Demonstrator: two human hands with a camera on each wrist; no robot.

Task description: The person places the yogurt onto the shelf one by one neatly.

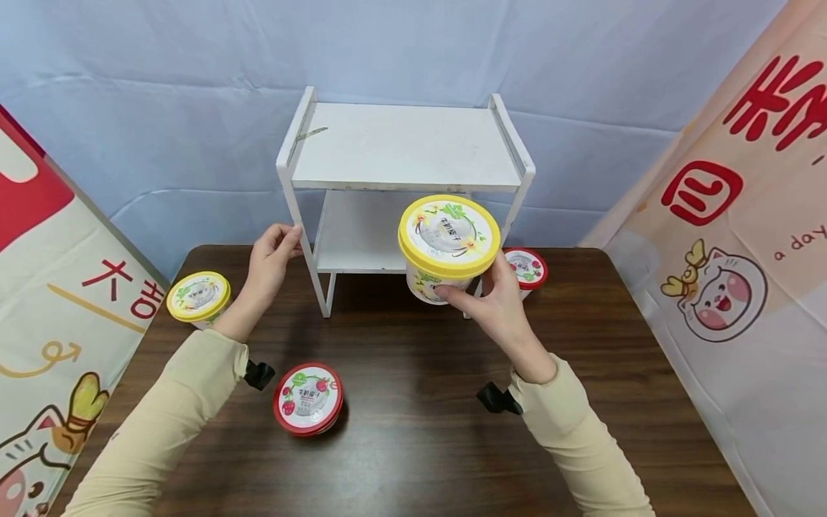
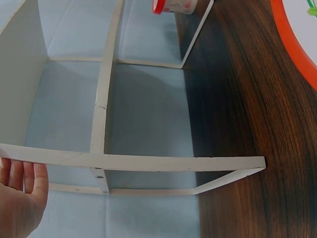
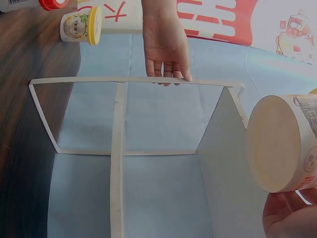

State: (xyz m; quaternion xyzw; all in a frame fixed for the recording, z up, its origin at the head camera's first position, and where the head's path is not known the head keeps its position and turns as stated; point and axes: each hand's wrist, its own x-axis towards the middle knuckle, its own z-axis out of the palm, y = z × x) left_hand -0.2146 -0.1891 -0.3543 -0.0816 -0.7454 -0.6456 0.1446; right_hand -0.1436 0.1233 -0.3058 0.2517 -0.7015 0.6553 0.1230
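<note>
My right hand [image 1: 500,309] grips a paper tub with a yellow lid [image 1: 449,237], held up in front of the two-tier white rack [image 1: 407,143]. The right wrist view shows the tub's pale round base [image 3: 275,144], raised off any surface. My left hand [image 1: 268,262] holds the rack's left front upright, thumb on the near side. In the left wrist view its fingers [image 2: 29,176] go behind the white post, their tips partly hidden. The tub in my right hand covers part of the rack's lower shelf [image 1: 355,222].
A second yellow-lidded tub [image 1: 199,296] stands at the table's left edge. One red-lidded tub [image 1: 308,399] is at front left on the dark wooden table [image 1: 413,445]; another red-lidded tub [image 1: 526,267] stands behind my right hand. Pale cloth [image 1: 194,129] hangs behind the rack.
</note>
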